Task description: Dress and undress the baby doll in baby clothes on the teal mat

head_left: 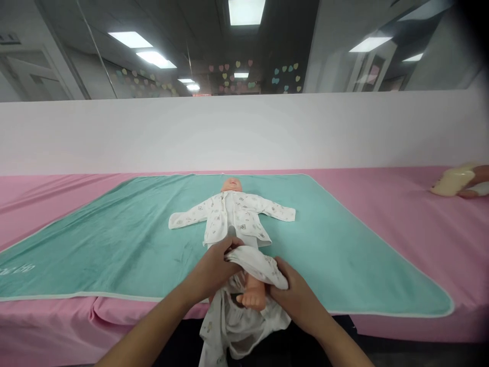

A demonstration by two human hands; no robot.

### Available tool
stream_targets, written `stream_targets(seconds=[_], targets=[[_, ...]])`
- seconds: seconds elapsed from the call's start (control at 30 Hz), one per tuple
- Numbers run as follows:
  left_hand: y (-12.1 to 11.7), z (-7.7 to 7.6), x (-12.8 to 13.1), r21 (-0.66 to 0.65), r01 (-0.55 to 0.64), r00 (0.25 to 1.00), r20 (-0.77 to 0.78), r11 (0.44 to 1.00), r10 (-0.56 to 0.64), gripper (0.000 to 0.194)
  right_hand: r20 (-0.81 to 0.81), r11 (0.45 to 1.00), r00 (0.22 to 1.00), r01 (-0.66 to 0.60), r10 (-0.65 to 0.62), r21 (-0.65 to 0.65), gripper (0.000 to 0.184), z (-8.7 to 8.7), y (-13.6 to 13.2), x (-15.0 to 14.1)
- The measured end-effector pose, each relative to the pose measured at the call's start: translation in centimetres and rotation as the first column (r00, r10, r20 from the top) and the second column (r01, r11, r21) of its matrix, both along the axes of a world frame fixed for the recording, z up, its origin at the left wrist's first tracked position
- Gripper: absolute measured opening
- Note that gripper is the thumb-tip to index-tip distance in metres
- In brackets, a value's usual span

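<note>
A baby doll (pixel 232 184) lies on its back, dressed in a white printed jacket (pixel 251 220) with both sleeves spread out. White printed baby pants (pixel 244 331) are bunched around its legs and hang over the near table edge. My left hand (pixel 217 267) pinches the fabric above the doll's leg. On the other side of that leg, my right hand (pixel 292 295) grips the same bunched cloth. Between my hands, one bare doll foot (pixel 254 298) sticks out below the gathered fabric. The other leg is mostly hidden by my left hand and the cloth.
A teal blanket (pixel 133 244) with a pale border lies under the doll on a pink-covered table (pixel 401 219). At the far right, another person's hand (pixel 482 176) is at a pale yellow object (pixel 451 182). A white low wall (pixel 244 132) with glass above closes off the back.
</note>
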State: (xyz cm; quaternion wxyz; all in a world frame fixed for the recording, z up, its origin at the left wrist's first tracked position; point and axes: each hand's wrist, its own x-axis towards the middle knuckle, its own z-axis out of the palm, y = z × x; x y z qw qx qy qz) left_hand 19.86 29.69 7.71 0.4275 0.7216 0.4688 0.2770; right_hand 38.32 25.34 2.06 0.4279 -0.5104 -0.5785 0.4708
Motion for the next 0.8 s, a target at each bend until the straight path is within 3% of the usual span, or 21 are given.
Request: stream_targets(seconds=[0.13, 0.27, 0.37, 0.47, 0.6, 0.7, 0.73, 0.8], targets=[[-0.1, 0.8, 0.3, -0.171, 0.090, 0.992, 0.107, 0.981, -0.073, 0.033, -0.229, 0.997, 0.973, 0.001, -0.018, -0.077, 0.020, -0.1, 1.5, 0.6], [-0.2, 0.0, -1.8, -0.379, 0.305, 0.947, 0.214, 0.874, -0.238, 0.036, -0.025, 0.999, 1.000, -0.019, 0.019, 0.028, 0.010, -1.4, 2.7, 2.8], [0.2, -0.6, -4.1, -0.455, 0.359, 0.933, 0.202, 0.815, -0.298, 0.039, 0.123, 0.993, 0.992, -0.008, -0.006, 0.114, 0.024, -2.6, 3.3, 4.1], [1.0, -0.2, -5.0, -0.377, 0.284, 0.957, 0.161, 0.882, -0.240, 0.040, 0.209, 0.989, 0.973, 0.070, -0.096, 0.128, 0.025, -3.0, 3.6, 4.0], [1.9, 0.1, -3.3, -0.182, 0.053, 0.990, -0.123, 0.982, -0.076, 0.033, 0.198, 0.985, 0.968, 0.137, -0.156, 0.108, 0.024, -2.1, 2.3, 4.6], [1.8, -1.5, -2.0, -0.021, 0.004, 0.959, -0.283, 1.000, -0.010, 0.033, 0.001, 0.985, 0.985, 0.171, -0.171, 0.034, 0.025, -2.5, -1.6, 9.0], [1.7, -2.4, -1.9, 0.028, -0.017, 0.955, -0.296, 0.999, 0.025, 0.033, -0.079, 0.979, 0.977, 0.202, -0.200, 0.010, 0.020, -3.4, -3.5, 11.1], [1.3, -4.1, -1.8, 0.128, -0.118, 0.951, -0.271, 0.985, 0.150, 0.033, -0.227, 0.956, 0.930, 0.266, -0.288, -0.121, 0.031, -6.1, -7.7, 15.1]])
